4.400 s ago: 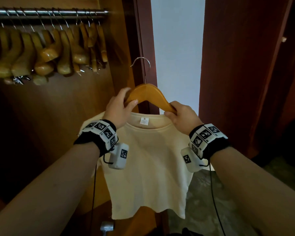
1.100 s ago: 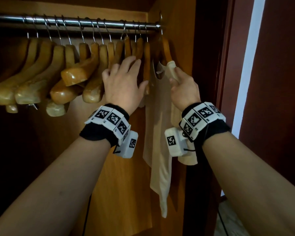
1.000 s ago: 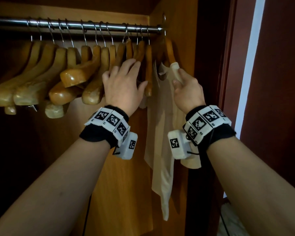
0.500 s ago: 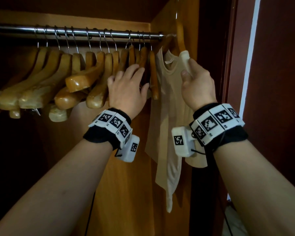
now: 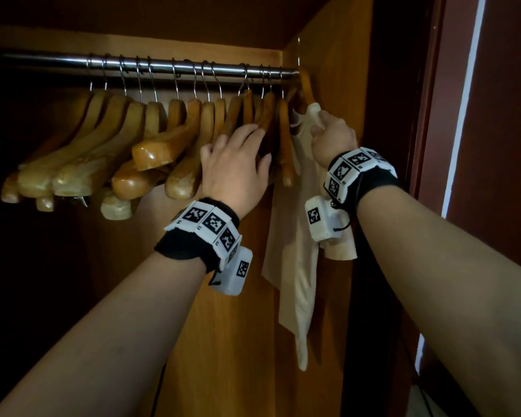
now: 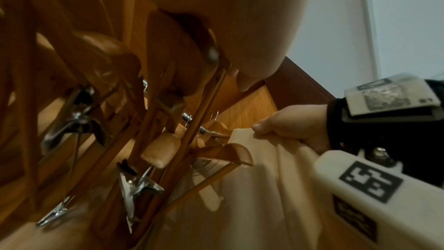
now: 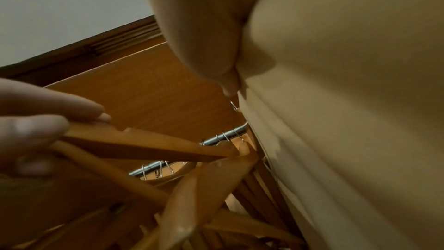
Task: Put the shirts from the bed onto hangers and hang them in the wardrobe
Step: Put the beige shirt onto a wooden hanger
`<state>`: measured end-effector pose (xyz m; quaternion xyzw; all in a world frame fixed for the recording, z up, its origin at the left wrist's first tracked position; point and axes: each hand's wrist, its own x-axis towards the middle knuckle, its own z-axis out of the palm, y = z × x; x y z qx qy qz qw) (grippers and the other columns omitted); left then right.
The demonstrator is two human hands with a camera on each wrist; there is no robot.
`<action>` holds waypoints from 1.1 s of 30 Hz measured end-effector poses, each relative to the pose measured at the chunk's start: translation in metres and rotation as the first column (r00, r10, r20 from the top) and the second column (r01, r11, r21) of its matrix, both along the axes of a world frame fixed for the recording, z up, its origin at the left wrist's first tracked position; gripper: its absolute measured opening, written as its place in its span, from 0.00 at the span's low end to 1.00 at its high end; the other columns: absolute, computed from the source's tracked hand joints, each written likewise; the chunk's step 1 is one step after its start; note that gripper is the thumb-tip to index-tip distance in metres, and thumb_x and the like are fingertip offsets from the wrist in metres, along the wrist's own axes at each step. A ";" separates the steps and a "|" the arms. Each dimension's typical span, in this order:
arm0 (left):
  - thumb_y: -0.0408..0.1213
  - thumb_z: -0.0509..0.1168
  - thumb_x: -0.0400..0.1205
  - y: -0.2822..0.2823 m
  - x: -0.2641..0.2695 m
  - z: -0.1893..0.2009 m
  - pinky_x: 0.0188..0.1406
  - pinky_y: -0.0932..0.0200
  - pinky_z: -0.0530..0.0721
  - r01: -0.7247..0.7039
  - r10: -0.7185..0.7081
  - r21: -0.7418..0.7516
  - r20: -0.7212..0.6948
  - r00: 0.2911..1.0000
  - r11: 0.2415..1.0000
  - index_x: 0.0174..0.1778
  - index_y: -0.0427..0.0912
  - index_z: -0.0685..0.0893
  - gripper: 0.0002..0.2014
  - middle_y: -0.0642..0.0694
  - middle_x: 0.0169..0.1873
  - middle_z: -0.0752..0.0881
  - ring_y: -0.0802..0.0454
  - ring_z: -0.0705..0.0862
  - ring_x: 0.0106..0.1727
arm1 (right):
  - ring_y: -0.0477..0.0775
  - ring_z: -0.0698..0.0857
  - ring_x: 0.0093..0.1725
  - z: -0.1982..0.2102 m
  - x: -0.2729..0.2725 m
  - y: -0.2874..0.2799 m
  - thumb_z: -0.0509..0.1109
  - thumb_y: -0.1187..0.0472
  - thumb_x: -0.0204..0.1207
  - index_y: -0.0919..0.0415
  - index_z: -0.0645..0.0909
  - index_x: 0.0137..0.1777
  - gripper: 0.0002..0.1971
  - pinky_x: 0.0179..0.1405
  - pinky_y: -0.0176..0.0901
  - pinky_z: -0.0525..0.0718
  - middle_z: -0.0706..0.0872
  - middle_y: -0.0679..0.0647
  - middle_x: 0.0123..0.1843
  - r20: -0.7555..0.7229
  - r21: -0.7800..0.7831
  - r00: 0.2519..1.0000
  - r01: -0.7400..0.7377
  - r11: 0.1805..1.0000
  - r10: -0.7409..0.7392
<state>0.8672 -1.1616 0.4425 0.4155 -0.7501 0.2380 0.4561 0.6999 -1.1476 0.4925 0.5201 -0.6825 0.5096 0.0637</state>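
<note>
A cream shirt (image 5: 298, 236) hangs on a wooden hanger (image 5: 306, 85) at the right end of the wardrobe rod (image 5: 163, 67). My right hand (image 5: 324, 127) grips the shirt's shoulder over the hanger's arm; its thumb pinches the cloth (image 6: 264, 187) in the left wrist view. The hanger's hook (image 5: 298, 52) stands up beside the rod's end; I cannot tell if it rests on the rod. My left hand (image 5: 238, 158) presses flat, fingers straight, against the empty wooden hangers (image 5: 193, 139) just left of the shirt. The shirt (image 7: 348, 140) fills the right wrist view.
Several empty wooden hangers (image 5: 82, 164) crowd the rod, some with metal clips (image 6: 72, 119). The wardrobe's side wall (image 5: 328, 70) stands close behind the shirt. A dark red door (image 5: 500, 145) is at the right, with a pale strip of light (image 5: 463, 115) beside it.
My right hand lifted the shirt's hanger above the rod's right end, then brought it down a little. My left hand stayed pressed on the empty hangers.
</note>
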 end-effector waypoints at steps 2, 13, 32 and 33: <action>0.48 0.56 0.86 -0.001 0.000 0.001 0.65 0.47 0.67 -0.005 0.005 -0.013 -0.005 1.000 1.000 0.78 0.48 0.72 0.23 0.52 0.76 0.73 0.44 0.74 0.70 | 0.63 0.77 0.71 0.002 -0.003 -0.003 0.57 0.57 0.87 0.51 0.67 0.80 0.22 0.64 0.49 0.77 0.78 0.60 0.74 -0.007 0.002 1.000 -0.009 1.000 0.009; 0.48 0.57 0.86 -0.004 -0.003 -0.002 0.63 0.46 0.68 -0.002 0.002 -0.062 -0.013 1.000 0.998 0.75 0.47 0.75 0.22 0.51 0.73 0.76 0.43 0.77 0.66 | 0.62 0.78 0.70 0.009 -0.013 -0.011 0.56 0.57 0.87 0.50 0.67 0.81 0.22 0.64 0.50 0.78 0.78 0.61 0.73 0.054 0.077 0.999 -0.008 0.997 0.004; 0.45 0.58 0.86 -0.002 0.000 -0.003 0.68 0.45 0.66 -0.005 0.005 -0.039 0.014 1.000 0.999 0.79 0.46 0.70 0.24 0.52 0.79 0.69 0.42 0.74 0.71 | 0.66 0.71 0.75 -0.017 -0.014 -0.010 0.51 0.57 0.89 0.60 0.69 0.78 0.20 0.73 0.51 0.70 0.71 0.63 0.77 -0.118 0.235 0.992 -0.015 0.972 0.044; 0.45 0.58 0.86 -0.002 0.000 -0.003 0.68 0.44 0.66 -0.013 0.013 -0.040 0.018 1.000 0.999 0.79 0.46 0.70 0.24 0.51 0.80 0.68 0.42 0.74 0.71 | 0.67 0.69 0.75 -0.019 -0.012 -0.009 0.52 0.53 0.89 0.59 0.70 0.77 0.21 0.73 0.53 0.70 0.69 0.63 0.77 -0.159 0.203 0.987 0.026 0.979 0.006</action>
